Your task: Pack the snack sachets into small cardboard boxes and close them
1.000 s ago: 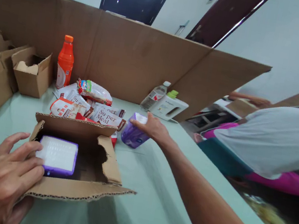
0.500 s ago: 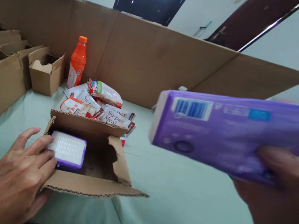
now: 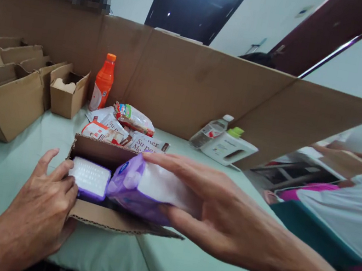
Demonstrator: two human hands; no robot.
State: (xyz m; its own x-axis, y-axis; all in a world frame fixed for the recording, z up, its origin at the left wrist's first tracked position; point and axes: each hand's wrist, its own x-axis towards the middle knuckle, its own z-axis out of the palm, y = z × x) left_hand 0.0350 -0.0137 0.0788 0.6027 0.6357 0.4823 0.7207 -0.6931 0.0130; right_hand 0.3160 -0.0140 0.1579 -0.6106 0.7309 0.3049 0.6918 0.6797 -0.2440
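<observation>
A small cardboard box (image 3: 123, 223) with its flaps up stands on the table in front of me. My left hand (image 3: 39, 204) grips its left wall, fingertips over the edge and thumb outside. Inside, against that wall, a white item with a bumpy top and purple sides (image 3: 90, 176) stands upright, close to my fingertips. My right hand (image 3: 211, 201) is closed round a purple soft tissue pack (image 3: 143, 189) with a white face. The pack is tilted, its left end at the box opening beside the white-topped item. The right part of the box is hidden behind it.
Behind the box lie several "Su-per Meal" packets (image 3: 144, 142) and an orange bottle (image 3: 104, 82). A clear bottle (image 3: 211, 131) and a white jug (image 3: 229, 148) stand farther right. More cardboard boxes (image 3: 15, 101) are at the left. A person in a light shirt (image 3: 356, 213) is at the right.
My right hand has brought the purple tissue pack from the right over to the box opening and turned it. My left hand stays on the box. The view has shifted, showing the clear bottle and jug.
</observation>
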